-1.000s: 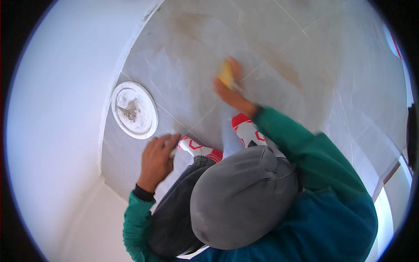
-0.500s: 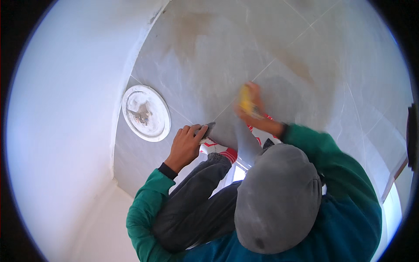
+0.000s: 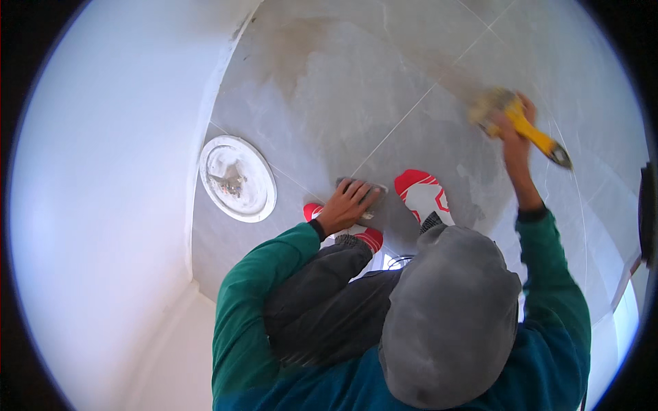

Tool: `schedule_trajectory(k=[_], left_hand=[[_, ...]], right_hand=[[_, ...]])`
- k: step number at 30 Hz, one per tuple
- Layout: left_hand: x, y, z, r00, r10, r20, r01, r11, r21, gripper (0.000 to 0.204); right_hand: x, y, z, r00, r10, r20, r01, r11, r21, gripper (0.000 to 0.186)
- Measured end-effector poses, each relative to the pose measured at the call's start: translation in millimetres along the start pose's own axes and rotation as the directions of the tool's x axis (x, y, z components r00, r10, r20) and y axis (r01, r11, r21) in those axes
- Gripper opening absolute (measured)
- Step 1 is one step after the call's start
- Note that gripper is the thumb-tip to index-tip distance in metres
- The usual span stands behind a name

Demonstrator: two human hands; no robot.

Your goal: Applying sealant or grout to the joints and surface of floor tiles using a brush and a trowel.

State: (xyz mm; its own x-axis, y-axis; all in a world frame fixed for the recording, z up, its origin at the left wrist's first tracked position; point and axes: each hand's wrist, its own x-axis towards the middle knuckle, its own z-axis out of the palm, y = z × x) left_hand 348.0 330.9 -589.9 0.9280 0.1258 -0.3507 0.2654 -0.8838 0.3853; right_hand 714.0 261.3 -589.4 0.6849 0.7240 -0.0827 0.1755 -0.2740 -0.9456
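My right hand [image 3: 514, 127] grips a yellow-handled brush [image 3: 540, 140] with blurred pale bristles, at the upper right over the grey tiled floor [image 3: 370, 89]. My left hand [image 3: 346, 204], fingers curled, holds a flat grey tool [image 3: 375, 190] low over the floor by my socked feet, partly hiding it. The red and white sock [image 3: 419, 190] on my right foot shows fully beside it; the left one is half covered. A round white dish [image 3: 233, 142] with dirty residue in it lies to the left of my left hand.
A white wall [image 3: 103, 171] runs down the left side and turns at a corner at lower left. Brown smudges and pale haze mark the tiles. A grey cap [image 3: 452, 308] on my head fills the lower middle. A dark upright object [image 3: 644, 212] stands at the right rim.
My right hand has moved the brush down, then out to the upper right. My left hand has moved rightward with the grey tool, and more of my right sock shows.
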Motion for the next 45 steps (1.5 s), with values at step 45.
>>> schedule_trajectory(k=[45], left_hand=[[-6.1, -79.9, -254.8, 0.898, -0.411, -0.160, 0.416, 0.909, -0.002, 0.026]], right_hand=[[55.9, 107.2, -58.8, 0.800, -0.154, -0.580, -0.484, 0.405, -0.776, 0.022]])
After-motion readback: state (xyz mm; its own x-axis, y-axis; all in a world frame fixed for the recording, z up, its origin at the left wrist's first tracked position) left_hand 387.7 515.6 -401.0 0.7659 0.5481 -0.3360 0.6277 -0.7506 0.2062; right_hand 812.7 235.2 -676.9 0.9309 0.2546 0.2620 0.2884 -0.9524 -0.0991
